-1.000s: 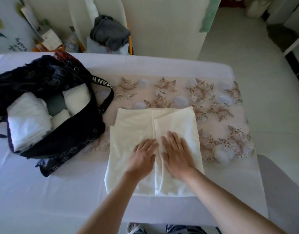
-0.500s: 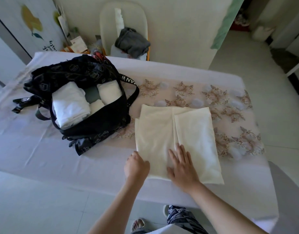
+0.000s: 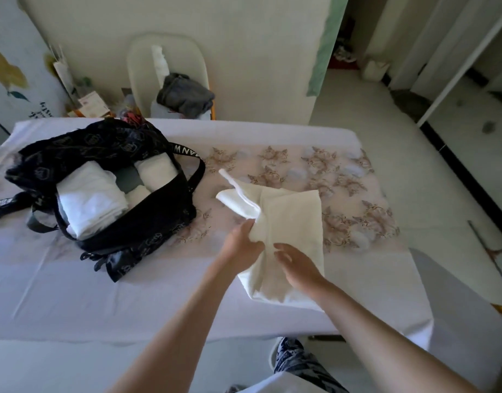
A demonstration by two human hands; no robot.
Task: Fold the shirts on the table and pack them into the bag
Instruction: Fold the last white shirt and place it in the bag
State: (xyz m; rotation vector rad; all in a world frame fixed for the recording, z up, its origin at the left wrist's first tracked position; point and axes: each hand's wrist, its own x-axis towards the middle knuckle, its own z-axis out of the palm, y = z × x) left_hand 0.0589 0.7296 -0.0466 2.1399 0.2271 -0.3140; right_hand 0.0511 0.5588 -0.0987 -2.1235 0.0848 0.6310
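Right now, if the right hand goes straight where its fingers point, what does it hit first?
Probably the lifted fold of the cream shirt, just before the left hand holding it; depth unclear.

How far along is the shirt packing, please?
Done: folded white shirts lie in the bag. In hand: the left hand grips the cream shirt's raised left edge, mid-fold; the right hand is open over it. Left: finish that fold and pack it.

The cream shirt point(image 3: 289, 222), partly folded, is lying near the table point(image 3: 74, 293) front edge, its left flap lifting bunched in my left hand point(image 3: 240, 242). The black patterned bag point(image 3: 130, 231) is sitting open toward the left edge, holding folded white shirts point(image 3: 88, 199).
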